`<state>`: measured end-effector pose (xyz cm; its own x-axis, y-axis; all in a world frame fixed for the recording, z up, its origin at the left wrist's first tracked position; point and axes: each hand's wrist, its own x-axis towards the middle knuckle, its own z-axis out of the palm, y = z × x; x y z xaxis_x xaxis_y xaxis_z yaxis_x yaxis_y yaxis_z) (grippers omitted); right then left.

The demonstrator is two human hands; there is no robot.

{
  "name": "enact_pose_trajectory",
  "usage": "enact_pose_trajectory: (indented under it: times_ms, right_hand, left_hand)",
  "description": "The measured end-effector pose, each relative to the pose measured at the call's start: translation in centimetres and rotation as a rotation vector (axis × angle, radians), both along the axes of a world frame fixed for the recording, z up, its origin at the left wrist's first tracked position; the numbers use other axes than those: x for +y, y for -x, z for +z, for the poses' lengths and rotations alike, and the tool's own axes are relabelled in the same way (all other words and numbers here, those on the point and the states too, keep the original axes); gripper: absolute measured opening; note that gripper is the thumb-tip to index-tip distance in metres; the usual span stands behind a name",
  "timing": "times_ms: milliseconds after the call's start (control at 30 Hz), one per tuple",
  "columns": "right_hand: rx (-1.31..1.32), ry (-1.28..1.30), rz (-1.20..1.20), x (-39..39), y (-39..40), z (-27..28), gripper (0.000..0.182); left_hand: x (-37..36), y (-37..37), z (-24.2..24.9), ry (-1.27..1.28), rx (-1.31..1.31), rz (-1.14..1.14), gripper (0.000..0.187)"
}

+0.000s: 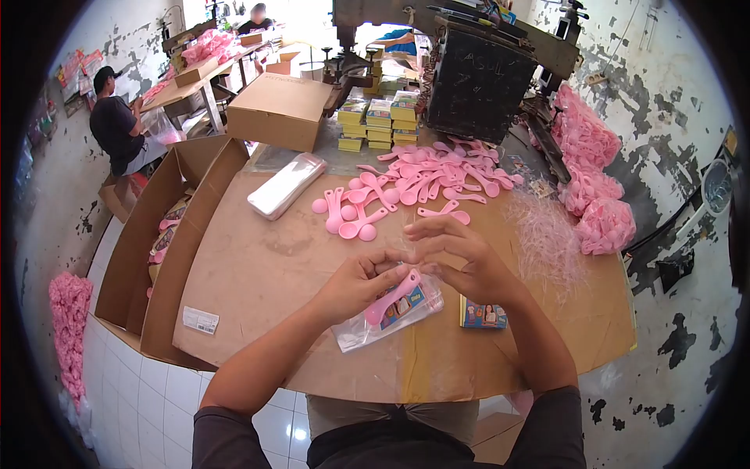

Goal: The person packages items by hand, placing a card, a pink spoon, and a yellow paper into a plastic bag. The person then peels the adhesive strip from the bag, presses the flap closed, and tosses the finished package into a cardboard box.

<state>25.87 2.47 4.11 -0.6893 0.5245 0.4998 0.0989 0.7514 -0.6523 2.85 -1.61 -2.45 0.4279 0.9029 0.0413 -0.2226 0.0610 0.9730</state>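
My left hand point(361, 286) is closed on the top of a clear plastic bag point(361, 338), its thumb by the handle end of a pink spoon point(385, 303). A blue printed card point(408, 310) shows in the bag, partly covered by the spoon. My right hand point(469, 262) arches over the same end of the bag, its fingertips close together right at those of my left; I cannot tell what they pinch. Below my right wrist, a small blue printed box point(482, 314) with a yellow edge lies on the cardboard-covered table point(273, 313).
Beyond my hands spreads a pile of pink spoons point(437, 173). A stack of plastic bags point(287, 186) lies left of it, yellow-edged boxes point(380, 117) behind. Tangled clear strips point(551, 242) lie right. A long open carton point(176, 258) flanks the table; a person point(117, 125) is at far left.
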Motion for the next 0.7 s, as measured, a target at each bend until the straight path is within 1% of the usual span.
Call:
enact_pose_trajectory:
  times_ms: [100,200,300,400,500,600,700]
  right_hand:
    - [-0.067,-0.005,-0.012,-1.1,-0.3,1.6,0.017]
    - [-0.142,-0.437,-0.092,-2.0,0.2,5.0,0.016]
    - [-0.164,-0.513,-0.198,-3.1,0.6,6.5,0.015]
    - [-0.319,-0.597,-0.269,-3.2,0.6,6.6,0.011]
    - [-0.178,-0.409,-0.32,-3.2,1.1,5.7,0.01]
    - [-0.185,-0.366,-0.266,-3.6,1.5,5.9,0.01]
    - [-0.219,-0.305,-0.275,-3.7,1.4,5.6,0.021]
  left_hand:
    - [-0.4,0.8,1.4,0.018,0.099,-0.085,0.038]
    - [-0.6,-0.8,0.7,-0.392,0.001,0.23,0.04]
    - [-0.7,0.1,0.6,-0.469,0.069,0.137,0.041]
    - [-2.0,0.0,1.3,-0.609,0.157,0.13,0.04]
    - [-2.6,-0.9,2.7,-0.676,0.173,0.139,0.034]
    - [-2.6,-1.0,2.3,-0.497,0.114,0.14,0.028]
    - [-1.7,-0.8,1.4,-0.416,-0.005,0.089,0.026]
